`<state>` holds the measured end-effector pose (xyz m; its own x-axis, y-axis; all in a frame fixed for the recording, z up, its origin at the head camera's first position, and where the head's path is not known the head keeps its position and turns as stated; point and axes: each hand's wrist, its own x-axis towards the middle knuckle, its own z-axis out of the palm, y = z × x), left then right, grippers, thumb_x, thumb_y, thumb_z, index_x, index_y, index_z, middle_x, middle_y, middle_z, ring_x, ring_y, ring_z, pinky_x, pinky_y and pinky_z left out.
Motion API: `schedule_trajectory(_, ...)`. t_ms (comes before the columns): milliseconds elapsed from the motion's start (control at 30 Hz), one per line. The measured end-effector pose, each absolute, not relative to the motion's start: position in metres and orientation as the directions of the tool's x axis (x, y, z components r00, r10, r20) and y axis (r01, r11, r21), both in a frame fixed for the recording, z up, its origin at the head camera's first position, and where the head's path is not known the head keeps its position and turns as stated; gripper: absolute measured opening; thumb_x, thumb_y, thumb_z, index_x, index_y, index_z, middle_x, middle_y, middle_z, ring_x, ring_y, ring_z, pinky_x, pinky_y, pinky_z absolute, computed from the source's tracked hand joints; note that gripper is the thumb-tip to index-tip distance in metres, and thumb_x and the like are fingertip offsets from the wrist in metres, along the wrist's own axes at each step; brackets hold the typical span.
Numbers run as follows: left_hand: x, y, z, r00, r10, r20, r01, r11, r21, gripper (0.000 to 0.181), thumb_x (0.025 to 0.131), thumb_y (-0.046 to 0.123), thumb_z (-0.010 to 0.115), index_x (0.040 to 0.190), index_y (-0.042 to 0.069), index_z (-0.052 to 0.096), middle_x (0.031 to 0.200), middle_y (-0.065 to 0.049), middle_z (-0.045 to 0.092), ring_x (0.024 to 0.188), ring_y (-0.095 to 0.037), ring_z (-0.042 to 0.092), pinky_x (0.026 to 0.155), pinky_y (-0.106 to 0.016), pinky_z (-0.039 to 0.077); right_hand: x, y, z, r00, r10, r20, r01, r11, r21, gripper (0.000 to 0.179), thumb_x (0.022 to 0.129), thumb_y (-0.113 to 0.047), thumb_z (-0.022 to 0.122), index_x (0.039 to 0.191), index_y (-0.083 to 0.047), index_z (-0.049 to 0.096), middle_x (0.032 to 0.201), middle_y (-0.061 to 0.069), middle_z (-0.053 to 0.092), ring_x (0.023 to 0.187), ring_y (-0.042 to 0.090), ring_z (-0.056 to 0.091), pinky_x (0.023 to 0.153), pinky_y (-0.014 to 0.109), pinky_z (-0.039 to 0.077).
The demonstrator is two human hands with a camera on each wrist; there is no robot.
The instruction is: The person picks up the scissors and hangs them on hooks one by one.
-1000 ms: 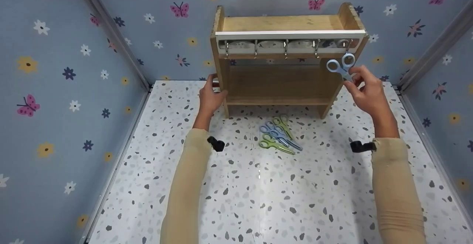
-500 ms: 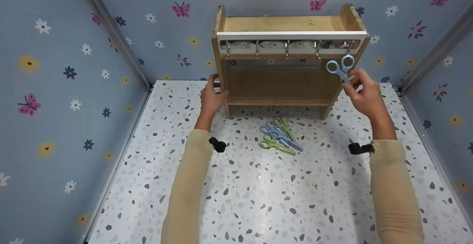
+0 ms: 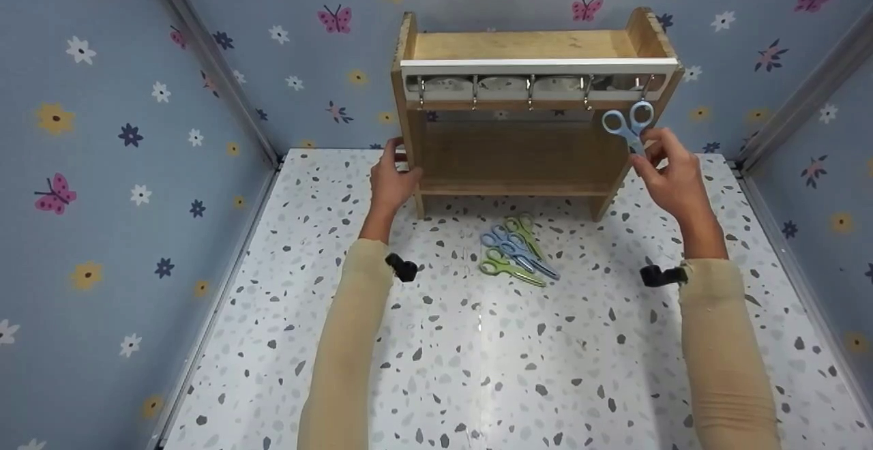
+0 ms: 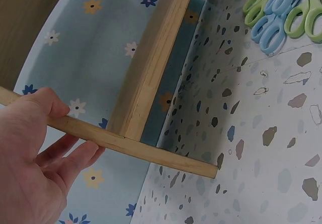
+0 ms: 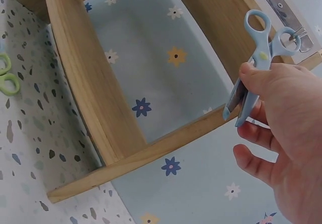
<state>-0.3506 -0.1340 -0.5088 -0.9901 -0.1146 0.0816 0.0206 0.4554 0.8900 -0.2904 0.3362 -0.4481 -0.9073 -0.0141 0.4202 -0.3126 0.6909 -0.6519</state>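
Note:
My right hand point(image 3: 675, 170) pinches a pair of light-blue scissors point(image 5: 262, 58) by the blades, thumb on one side and fingers on the other. The scissors' handle loops point up, and the right loop meets the tip of the rightmost metal hook point(image 5: 300, 34) on a small wooden shelf point(image 3: 518, 187). In the right wrist view, the hook's end shows inside that loop. At the shelf's other end, my left hand point(image 3: 392, 181) grips the left side panel point(image 4: 136, 148), its thumb on the inner side and its fingers on the outer side.
Several green and blue scissors point(image 3: 508, 267) lie in a pile on the speckled tabletop point(image 3: 477, 368), before the shelf. Other hooks point(image 3: 530, 92) along the shelf's white rail point(image 3: 539, 66) hold nothing. Flower-patterned walls point(image 3: 136, 129) enclose the back and sides.
My right hand and the scissors have shifted slightly left and down, the right loop staying at the rightmost hook. My left hand keeps its grip on the side panel.

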Motion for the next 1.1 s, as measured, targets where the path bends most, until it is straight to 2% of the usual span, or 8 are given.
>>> schedule_trajectory(200, -0.351, -0.134, -0.509, -0.991, -0.118, 0.069, 0.007, 0.462, 0.887, 0.065, 0.106, 0.014, 0.069, 0.167, 0.019, 0.046, 0.159, -0.02, 0.065, 0.147, -0.037, 0.066, 0.119, -0.05, 0.062, -0.292, 0.335, -0.451, -0.898, 0.008, 0.44, -0.314, 0.689, -0.653, 0.032, 0.11, -0.012, 0.072, 0.139, -0.003, 0.065, 0.095, 0.01, 0.066, 0.083, -0.004, 0.054, 0.072, 0.008, 0.043)
schedule_trajectory(300, -0.351, -0.134, -0.509, -0.991, -0.119, 0.066, 0.003, 0.464, 0.886, 0.066, 0.106, 0.014, 0.07, 0.167, 0.02, 0.046, 0.159, -0.019, 0.065, 0.147, -0.037, 0.066, 0.119, -0.051, 0.061, -0.292, 0.334, -0.453, -0.894, 0.021, 0.447, -0.305, 0.702, -0.643, 0.033, 0.108, -0.008, 0.073, 0.14, -0.002, 0.064, 0.097, 0.016, 0.068, 0.086, -0.003, 0.054, 0.076, 0.011, 0.043)
schedule_trajectory(400, -0.351, -0.134, -0.509, -0.991, -0.115, 0.075, 0.013, 0.461, 0.887, 0.065, 0.106, 0.014, 0.07, 0.167, 0.019, 0.047, 0.158, -0.02, 0.065, 0.146, -0.038, 0.067, 0.118, -0.052, 0.062, -0.292, 0.333, -0.456, -0.89, 0.025, 0.455, -0.304, 0.712, -0.634, 0.036, 0.105, -0.003, 0.074, 0.139, 0.001, 0.064, 0.1, 0.021, 0.069, 0.09, 0.004, 0.055, 0.082, 0.02, 0.044)
schedule_trajectory(500, -0.351, -0.134, -0.509, -0.99, -0.111, 0.092, 0.031, 0.457, 0.889, 0.065, 0.105, 0.012, 0.07, 0.167, 0.017, 0.047, 0.155, -0.022, 0.066, 0.143, -0.039, 0.069, 0.117, -0.052, 0.063, -0.292, 0.334, -0.459, -0.887, 0.023, 0.461, -0.31, 0.709, -0.633, 0.036, 0.103, 0.001, 0.074, 0.137, 0.003, 0.063, 0.101, 0.025, 0.07, 0.092, 0.012, 0.057, 0.086, 0.023, 0.044)
schedule_trajectory(700, -0.351, -0.134, -0.508, -0.989, -0.113, 0.095, 0.033, 0.457, 0.889, 0.065, 0.105, 0.01, 0.07, 0.166, 0.016, 0.048, 0.154, -0.022, 0.067, 0.144, -0.038, 0.067, 0.118, -0.051, 0.062, -0.293, 0.332, -0.463, -0.888, 0.012, 0.46, -0.32, 0.701, -0.638, 0.036, 0.101, 0.003, 0.075, 0.136, 0.005, 0.064, 0.105, 0.028, 0.073, 0.095, 0.015, 0.058, 0.087, 0.017, 0.042)
schedule_trajectory(867, -0.35, -0.134, -0.507, -0.989, -0.112, 0.092, 0.031, 0.458, 0.889, 0.065, 0.105, 0.01, 0.07, 0.166, 0.016, 0.048, 0.155, -0.021, 0.066, 0.146, -0.037, 0.066, 0.118, -0.05, 0.062, -0.293, 0.331, -0.465, -0.893, 0.009, 0.45, -0.313, 0.706, -0.635, 0.037, 0.101, 0.003, 0.074, 0.136, 0.006, 0.063, 0.109, 0.03, 0.073, 0.099, 0.027, 0.064, 0.088, 0.014, 0.041)
schedule_trajectory(1100, -0.35, -0.135, -0.508, -0.99, -0.106, 0.098, 0.04, 0.45, 0.892, 0.065, 0.106, 0.009, 0.071, 0.166, 0.016, 0.048, 0.156, -0.021, 0.065, 0.146, -0.037, 0.065, 0.119, -0.051, 0.061, -0.292, 0.331, -0.469, -0.897, 0.012, 0.441, -0.3, 0.716, -0.63, 0.042, 0.099, 0.004, 0.074, 0.139, 0.006, 0.062, 0.111, 0.031, 0.072, 0.1, 0.034, 0.066, 0.088, 0.015, 0.04)
